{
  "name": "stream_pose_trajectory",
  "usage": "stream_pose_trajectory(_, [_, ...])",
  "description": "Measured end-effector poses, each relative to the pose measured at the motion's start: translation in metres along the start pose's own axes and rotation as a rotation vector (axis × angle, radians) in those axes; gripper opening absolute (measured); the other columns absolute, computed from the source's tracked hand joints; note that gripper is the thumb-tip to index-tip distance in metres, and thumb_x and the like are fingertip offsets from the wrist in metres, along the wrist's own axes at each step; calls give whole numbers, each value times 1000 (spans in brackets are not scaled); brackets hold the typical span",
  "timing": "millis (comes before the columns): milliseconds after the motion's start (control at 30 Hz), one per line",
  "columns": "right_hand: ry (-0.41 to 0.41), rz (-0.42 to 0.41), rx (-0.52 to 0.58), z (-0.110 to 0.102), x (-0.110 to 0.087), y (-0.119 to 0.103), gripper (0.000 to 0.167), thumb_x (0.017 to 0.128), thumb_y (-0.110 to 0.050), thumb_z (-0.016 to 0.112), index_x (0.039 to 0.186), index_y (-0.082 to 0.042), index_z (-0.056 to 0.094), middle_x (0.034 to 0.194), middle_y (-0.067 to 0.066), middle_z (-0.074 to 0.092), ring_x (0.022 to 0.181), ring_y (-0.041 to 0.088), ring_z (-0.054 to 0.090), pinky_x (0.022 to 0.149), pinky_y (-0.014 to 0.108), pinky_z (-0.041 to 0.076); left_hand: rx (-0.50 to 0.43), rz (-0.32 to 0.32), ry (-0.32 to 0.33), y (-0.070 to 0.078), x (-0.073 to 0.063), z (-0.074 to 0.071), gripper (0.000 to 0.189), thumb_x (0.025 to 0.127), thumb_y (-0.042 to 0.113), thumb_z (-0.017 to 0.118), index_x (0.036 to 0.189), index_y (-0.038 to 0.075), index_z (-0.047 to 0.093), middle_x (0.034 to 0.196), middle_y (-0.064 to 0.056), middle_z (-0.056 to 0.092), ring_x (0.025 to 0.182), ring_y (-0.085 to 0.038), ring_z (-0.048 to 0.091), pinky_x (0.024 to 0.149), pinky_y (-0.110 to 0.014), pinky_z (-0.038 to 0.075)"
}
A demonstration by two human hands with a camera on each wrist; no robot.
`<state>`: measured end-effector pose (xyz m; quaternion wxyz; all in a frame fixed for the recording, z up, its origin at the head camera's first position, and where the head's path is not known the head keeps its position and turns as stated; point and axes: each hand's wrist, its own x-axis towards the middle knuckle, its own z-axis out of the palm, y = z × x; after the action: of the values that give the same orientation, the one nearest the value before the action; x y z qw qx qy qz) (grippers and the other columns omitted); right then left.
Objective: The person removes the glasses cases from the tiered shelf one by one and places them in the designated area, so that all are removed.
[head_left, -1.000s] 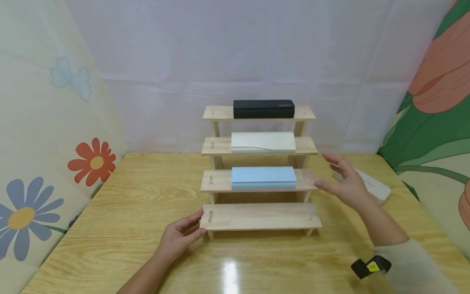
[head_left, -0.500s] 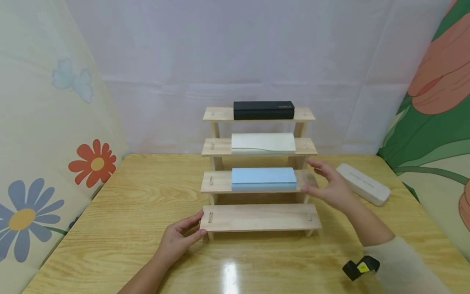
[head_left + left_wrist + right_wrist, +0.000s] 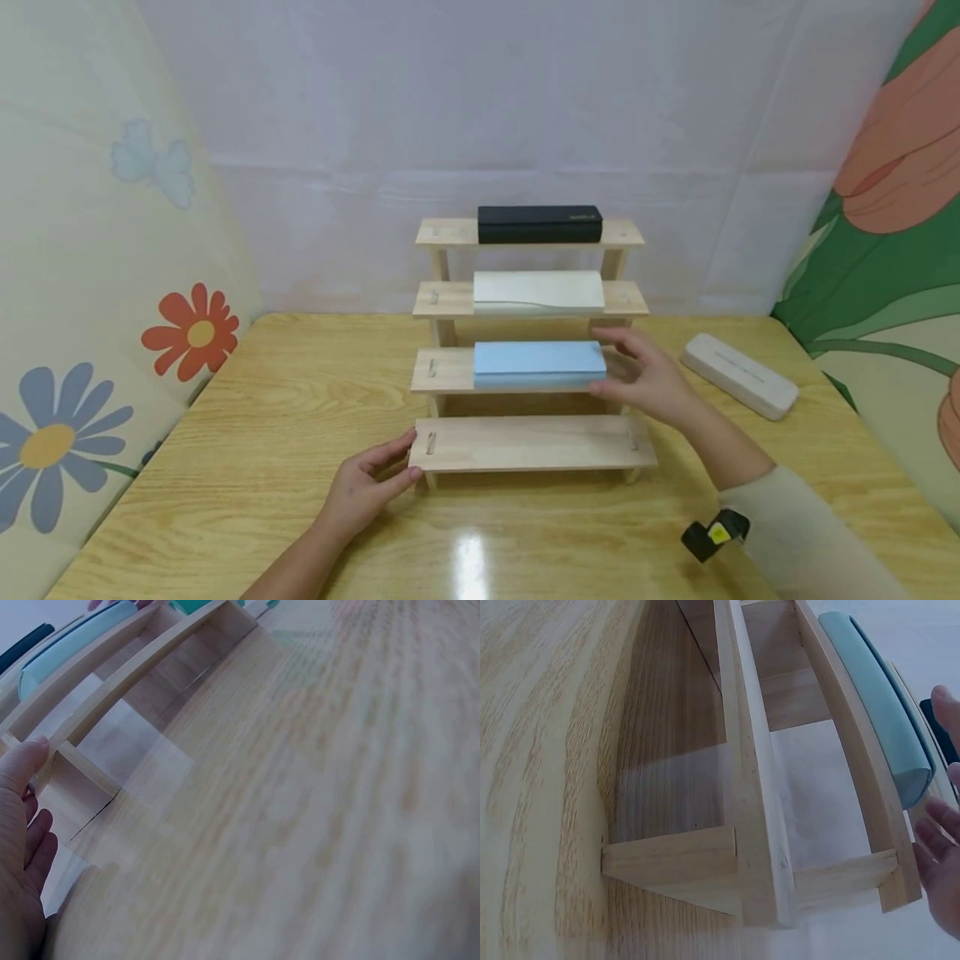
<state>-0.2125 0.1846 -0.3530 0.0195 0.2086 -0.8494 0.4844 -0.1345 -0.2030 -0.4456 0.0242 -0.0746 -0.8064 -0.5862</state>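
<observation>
A stepped wooden display rack [image 3: 532, 442] stands on the table. A light blue glasses case [image 3: 538, 364] lies on its second step from the bottom. My right hand [image 3: 648, 379] is at that case's right end, thumb in front and fingers behind, spread apart; the right wrist view shows the hand [image 3: 941, 825] beside the blue case [image 3: 881, 712] with a gap. My left hand [image 3: 367, 483] holds the left end of the lowest step; in the left wrist view its thumb [image 3: 26, 761] lies on the wood. Above sit a white glasses case [image 3: 537, 292] and a black glasses case [image 3: 539, 225].
Another white glasses case [image 3: 741, 376] lies aslant on the table [image 3: 322, 375], right of the rack. A black strap with a yellow label [image 3: 716, 533] hangs at the right wrist. Flower-patterned cloths stand at both sides, and a white cloth [image 3: 487, 108] hangs behind.
My right hand has moved left from near the white case on the table to the blue case's right end. The left hand has stayed at the lowest step.
</observation>
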Motion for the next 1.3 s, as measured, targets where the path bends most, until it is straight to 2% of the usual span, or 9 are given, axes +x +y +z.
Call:
stream_pose_trajectory(267, [-60, 8, -4, 6, 10, -3, 71, 82, -19, 81, 142, -6, 46, 149, 16, 42, 140, 41, 37, 110, 56, 39, -8, 1, -5, 0, 0, 0, 49, 83, 8, 77, 128, -3, 60, 136, -16, 58, 106, 8, 59, 89, -12, 51])
stream_pose_trajectory(467, [-71, -31, -82, 10, 17, -7, 65, 82, -21, 81, 138, -7, 53, 145, 19, 45, 125, 39, 50, 101, 55, 49, -5, -4, -6, 1, 0, -1, 49, 83, 8, 77, 128, -3, 60, 136, -16, 57, 105, 9, 58, 90, -12, 51])
stream_pose_trajectory(800, [-87, 2, -159, 16, 26, -9, 65, 79, -29, 83, 137, -12, 56, 144, 17, 48, 130, 38, 46, 109, 58, 39, -11, -4, -8, 0, 0, -1, 50, 83, 9, 77, 128, -3, 60, 137, -15, 57, 106, 9, 58, 92, -14, 51])
stream_pose_trajectory(1300, [-103, -26, -213, 23, 31, -10, 67, 76, -31, 85, 135, -15, 58, 139, 13, 54, 122, 35, 51, 102, 56, 44, -7, -36, 2, -2, 0, -1, 51, 82, 8, 78, 128, -3, 60, 137, -15, 57, 106, 10, 57, 91, -14, 51])
